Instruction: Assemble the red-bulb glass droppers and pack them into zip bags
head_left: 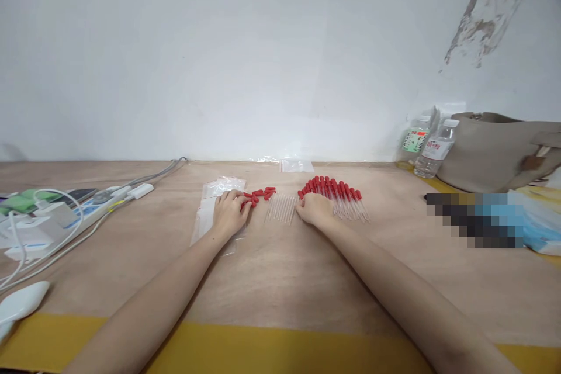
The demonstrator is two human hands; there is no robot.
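My left hand point(230, 213) rests at the edge of the clear plastic bags point(204, 216), its fingers closed round a red rubber bulb point(253, 203). Several more loose red bulbs point(270, 190) lie just beyond it. Between my hands, thin clear tubes point(280, 208) lie side by side in a row. My right hand point(316, 208) is closed at the left end of a fan of droppers point(348, 198), clear tubes with red bulbs on their far ends. A red-bulbed dropper point(300, 194) shows at its fingertips; the hand hides its tube and part of the fan.
At left are a power strip point(87, 210) with chargers point(33, 234) and cables, and a white object point(24, 301). Two bottles point(436, 149) and a grey bag point(491, 149) stand at right, near blue-and-white packaging point(541, 225). A small plastic bag point(297, 166) lies by the wall.
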